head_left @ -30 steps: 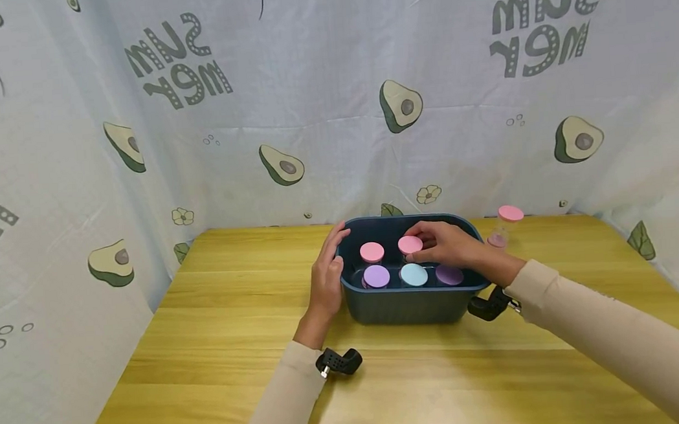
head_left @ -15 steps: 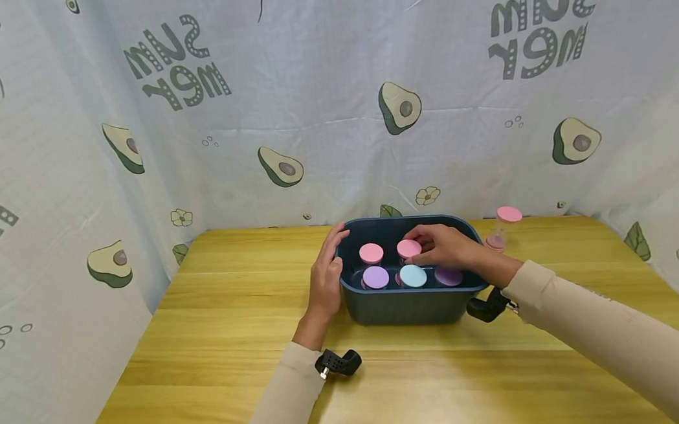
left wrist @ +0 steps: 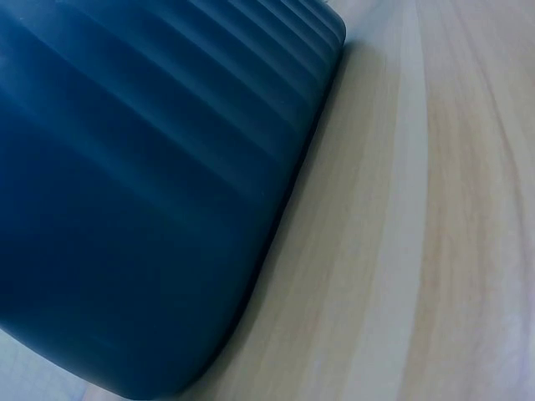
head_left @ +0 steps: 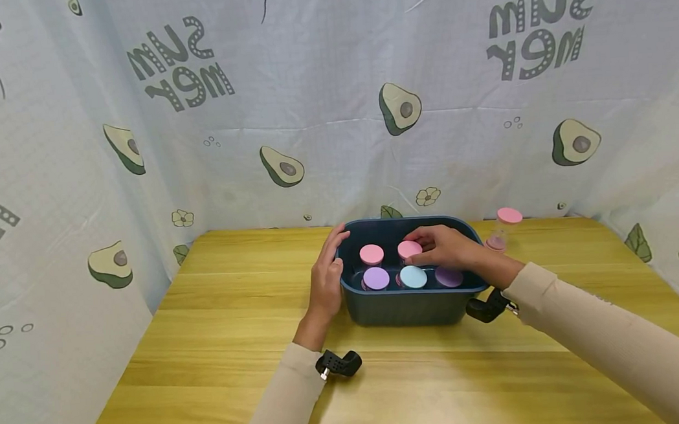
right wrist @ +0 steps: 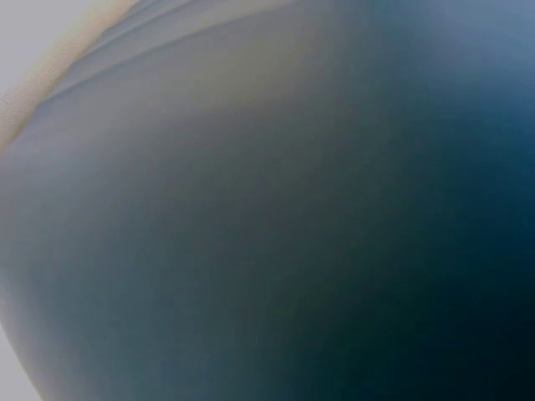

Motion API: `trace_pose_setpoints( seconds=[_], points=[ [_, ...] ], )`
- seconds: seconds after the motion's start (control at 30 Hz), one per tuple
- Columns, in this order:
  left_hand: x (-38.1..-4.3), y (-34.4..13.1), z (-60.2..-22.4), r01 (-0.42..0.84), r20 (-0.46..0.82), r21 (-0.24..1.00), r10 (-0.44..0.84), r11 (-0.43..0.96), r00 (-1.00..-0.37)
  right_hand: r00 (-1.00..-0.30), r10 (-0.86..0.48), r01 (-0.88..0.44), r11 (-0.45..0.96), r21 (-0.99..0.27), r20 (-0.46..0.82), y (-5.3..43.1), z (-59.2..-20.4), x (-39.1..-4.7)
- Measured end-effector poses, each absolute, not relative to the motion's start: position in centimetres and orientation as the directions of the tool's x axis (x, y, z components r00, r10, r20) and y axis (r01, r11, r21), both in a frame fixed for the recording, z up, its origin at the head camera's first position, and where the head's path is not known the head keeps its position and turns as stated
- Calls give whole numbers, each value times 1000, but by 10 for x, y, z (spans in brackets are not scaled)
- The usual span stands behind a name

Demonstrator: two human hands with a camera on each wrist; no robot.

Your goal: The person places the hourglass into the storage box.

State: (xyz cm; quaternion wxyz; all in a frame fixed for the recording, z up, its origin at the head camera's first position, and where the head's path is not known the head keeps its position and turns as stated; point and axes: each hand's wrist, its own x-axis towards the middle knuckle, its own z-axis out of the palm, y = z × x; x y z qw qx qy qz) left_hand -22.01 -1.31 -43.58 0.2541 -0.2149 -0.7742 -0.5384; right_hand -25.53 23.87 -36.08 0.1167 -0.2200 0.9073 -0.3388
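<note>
A dark blue bin (head_left: pixel 406 308) stands on the table; its ribbed outer wall (left wrist: pixel 167 167) fills much of the left wrist view. Against the bin's left end rests my left hand (head_left: pixel 325 281), fingers extended along the rim. My right hand (head_left: pixel 443 246) reaches in over the right side and pinches a pink-capped sand timer (head_left: pixel 409 249) near its top. Around it in the bin stand another pink-capped timer (head_left: pixel 371 255), a lilac one (head_left: pixel 376 278), a light blue one (head_left: pixel 413 277) and a purple one (head_left: pixel 448 276). Their lower parts are hidden. A blurred bin surface (right wrist: pixel 251 209) fills the right wrist view.
One more pink sand timer (head_left: pixel 505 229) stands upright on the wooden table (head_left: pixel 252 308), behind and right of the bin. A printed curtain (head_left: pixel 331 76) hangs along the table's back and sides.
Within the first half second the light blue timer appears to have tilted slightly, showing its pinkish lower part. Both hands stay nearly where they were; the right still pinches the pink timer.
</note>
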Motion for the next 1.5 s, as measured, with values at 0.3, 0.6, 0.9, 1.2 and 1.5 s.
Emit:
trace_pose_setpoints(
  seconds=[0.3, 0.6, 0.9, 1.2, 1.5],
  points=[
    [-219, -12, -436, 612, 628, 723, 63, 321, -775, -887, -457, -304, 691, -656, -70, 238, -360, -252],
    [-219, -11, -436, 608, 624, 727, 64, 318, -779, -890, -452, -311, 700, -644, -61, 240, -360, -253],
    [-221, -7, -435, 604, 623, 728, 54, 325, -780, -906, -420, -284, 691, -664, -49, 245, -358, -260],
    [-222, -7, -435, 611, 632, 724, 49, 319, -774, -913, -408, -278, 662, -696, -24, 246, -355, -262],
    [-221, -6, -434, 605, 626, 726, 49, 325, -778, -917, -398, -269, 620, -737, 1, 248, -354, -261]
  ],
)
